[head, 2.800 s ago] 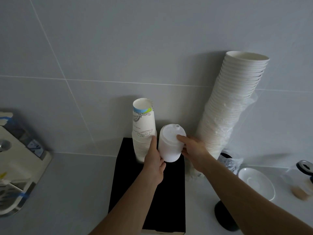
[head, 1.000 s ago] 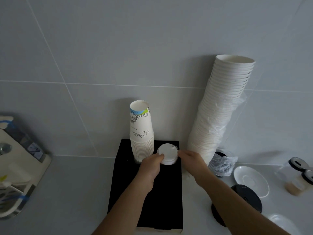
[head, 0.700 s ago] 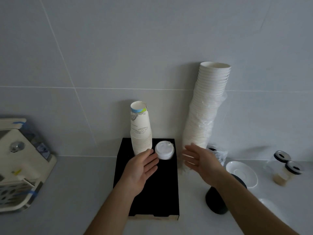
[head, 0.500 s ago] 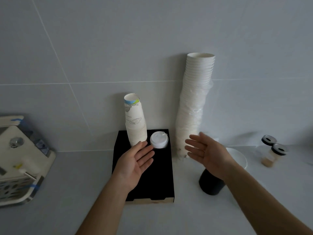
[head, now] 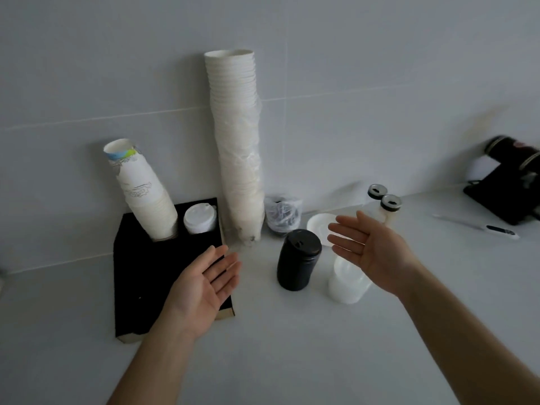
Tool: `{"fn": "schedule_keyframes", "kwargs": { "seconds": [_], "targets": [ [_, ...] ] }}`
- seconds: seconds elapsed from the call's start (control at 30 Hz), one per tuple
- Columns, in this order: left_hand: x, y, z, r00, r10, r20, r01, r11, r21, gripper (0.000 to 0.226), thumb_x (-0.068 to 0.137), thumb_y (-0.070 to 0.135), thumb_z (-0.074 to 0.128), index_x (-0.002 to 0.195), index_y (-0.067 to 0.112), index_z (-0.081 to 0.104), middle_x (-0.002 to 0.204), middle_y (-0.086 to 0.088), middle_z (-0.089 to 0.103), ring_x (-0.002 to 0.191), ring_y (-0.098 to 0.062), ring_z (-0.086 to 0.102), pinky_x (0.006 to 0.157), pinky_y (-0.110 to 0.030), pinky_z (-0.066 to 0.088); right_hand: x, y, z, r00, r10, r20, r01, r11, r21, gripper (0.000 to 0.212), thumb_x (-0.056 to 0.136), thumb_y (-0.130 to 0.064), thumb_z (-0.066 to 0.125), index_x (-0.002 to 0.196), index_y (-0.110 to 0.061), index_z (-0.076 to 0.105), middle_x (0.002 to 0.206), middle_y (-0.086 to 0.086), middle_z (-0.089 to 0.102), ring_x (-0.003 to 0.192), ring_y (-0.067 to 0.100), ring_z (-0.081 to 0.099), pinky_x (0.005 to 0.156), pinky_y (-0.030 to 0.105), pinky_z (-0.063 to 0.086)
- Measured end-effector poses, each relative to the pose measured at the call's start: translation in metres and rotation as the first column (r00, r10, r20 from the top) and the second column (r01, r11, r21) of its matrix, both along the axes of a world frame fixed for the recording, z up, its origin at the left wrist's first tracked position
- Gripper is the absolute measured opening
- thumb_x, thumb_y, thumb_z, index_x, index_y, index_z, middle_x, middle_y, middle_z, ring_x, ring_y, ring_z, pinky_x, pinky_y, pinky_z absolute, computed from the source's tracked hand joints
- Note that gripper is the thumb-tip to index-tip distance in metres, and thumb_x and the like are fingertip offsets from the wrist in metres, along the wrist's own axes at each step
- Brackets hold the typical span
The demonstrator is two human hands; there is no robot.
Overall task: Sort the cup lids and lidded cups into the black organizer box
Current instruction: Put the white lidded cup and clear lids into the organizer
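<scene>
Hovering with open palms, both hands hold nothing: the left hand [head: 204, 283] floats over the front right corner of the black organizer box [head: 140, 276], and the right hand [head: 371, 247] is above the counter, well apart from the left one. One white lidded cup [head: 200, 219] already sits in a back hole of the box, just beside a leaning stack of printed paper cups [head: 143, 194]. On the counter, a black lidded cup [head: 298, 260] stands between the two hands, and a translucent white stack [head: 346, 283], maybe lids or cups, I cannot tell which, stands partly under the right hand.

I judge that the black cup is light and probably empty, with thin walls that bend under a strong squeeze. Its lid can pop off, so it is better to take it around the body, below the lid, with gentle fingers. The translucent stack looks smooth and a little slippery; holding it low at the sides seems safer.

The counter [head: 292, 346] is pale, flat and smooth. A grey tiled wall [head: 350, 83] is behind, and a tall stack of white cups [head: 236, 141] leans against it.
</scene>
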State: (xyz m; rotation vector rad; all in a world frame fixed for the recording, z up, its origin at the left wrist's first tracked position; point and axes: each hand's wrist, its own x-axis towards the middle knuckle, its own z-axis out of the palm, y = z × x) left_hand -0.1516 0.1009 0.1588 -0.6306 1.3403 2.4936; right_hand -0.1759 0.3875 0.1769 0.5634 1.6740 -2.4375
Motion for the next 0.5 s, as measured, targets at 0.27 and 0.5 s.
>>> {"fn": "schedule_keyframes", "kwargs": {
  "seconds": [0.27, 0.5],
  "targets": [
    [-0.011, 0.081, -0.032, 0.987, -0.117, 0.111, 0.123, 0.991, -0.051, 0.023, 0.095, 0.028, 0.05, 0.103, 0.011, 0.064, 0.103, -0.012, 0.071, 0.094, -0.023, 0.066, 0.083, -0.034, 0.05, 0.006, 0.085, -0.031, 0.997, -0.074, 0.039, 0.074, 0.997, -0.001, 0.033, 0.098, -0.03, 0.051, 0.114, -0.005, 0.066, 0.109, 0.014, 0.074, 0.102, 0.03, 0.07, 0.094, 0.042, 0.052],
    [-0.016, 0.128, -0.064, 0.946, -0.221, 0.239, 0.268, 0.945, -0.187, 0.027, 0.091, 0.027, 0.059, 0.11, 0.01, 0.066, 0.107, -0.013, 0.073, 0.1, -0.026, 0.068, 0.085, -0.037, 0.053, -0.007, 0.123, -0.081, 0.994, -0.053, 0.097, 0.041, 0.992, 0.119, 0.026, 0.098, -0.028, 0.055, 0.109, -0.009, 0.069, 0.113, 0.013, 0.072, 0.106, 0.029, 0.068, 0.095, 0.042, 0.052]
  ]
}}
